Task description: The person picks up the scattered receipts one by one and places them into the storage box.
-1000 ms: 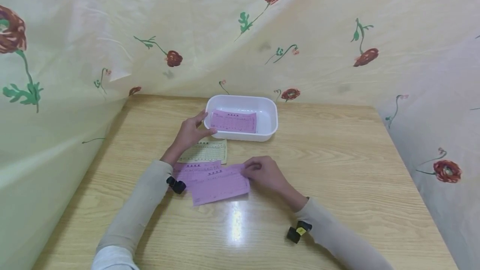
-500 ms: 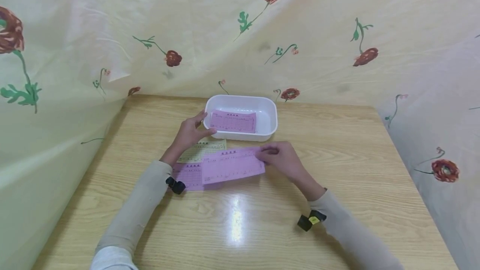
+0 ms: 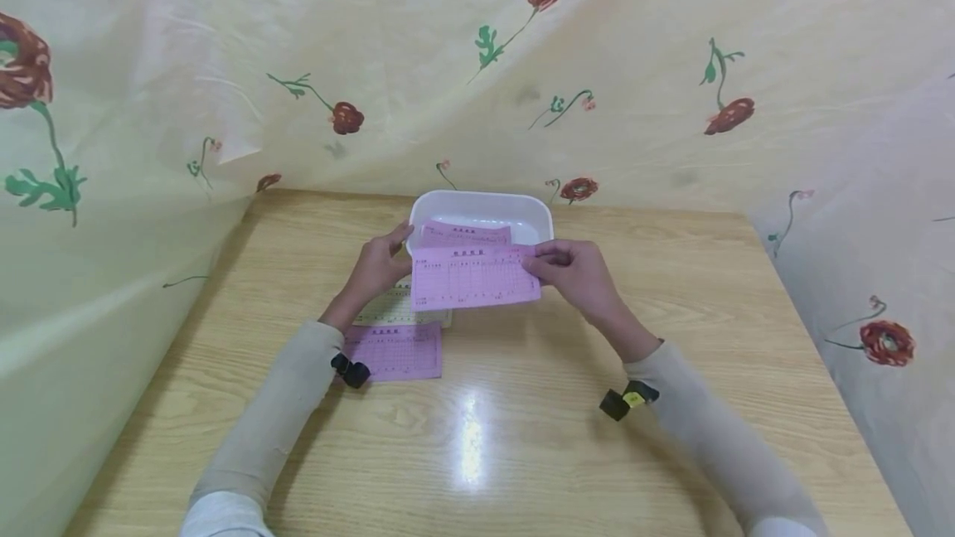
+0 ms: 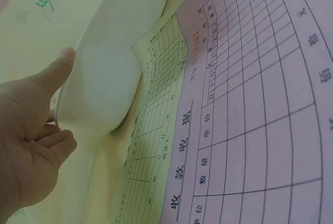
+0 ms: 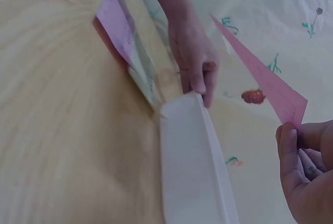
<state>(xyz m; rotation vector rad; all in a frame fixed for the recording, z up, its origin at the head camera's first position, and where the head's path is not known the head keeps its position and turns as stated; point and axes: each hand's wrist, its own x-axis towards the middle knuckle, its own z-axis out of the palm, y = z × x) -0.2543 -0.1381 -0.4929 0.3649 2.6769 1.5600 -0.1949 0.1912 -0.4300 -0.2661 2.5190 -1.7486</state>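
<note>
My right hand (image 3: pixel 578 276) pinches the right end of a pink receipt slip (image 3: pixel 473 282), held up off the table before the white plastic container (image 3: pixel 535 214). The container's front wall is hidden behind the slip. In the right wrist view the raised slip (image 5: pixel 268 81) appears nearly edge-on between thumb and fingers. At the container's left end, my left hand (image 3: pixel 376 268) grips the rim, thumb and fingers on either side of the wall (image 4: pixel 112 67). Another pink receipt (image 3: pixel 477 234) lies inside, partly covered.
On the wooden table (image 3: pixel 671 313), a pale yellow receipt (image 3: pixel 406 311) and a pink receipt (image 3: pixel 406 355) lie in front of the container, partly under the left arm. A flowered cloth (image 3: pixel 418 40) hangs behind and along both sides.
My right hand has lifted the pink receipt off the papers on the table and carried it up and right to the container's front. My left hand stays on the rim.
</note>
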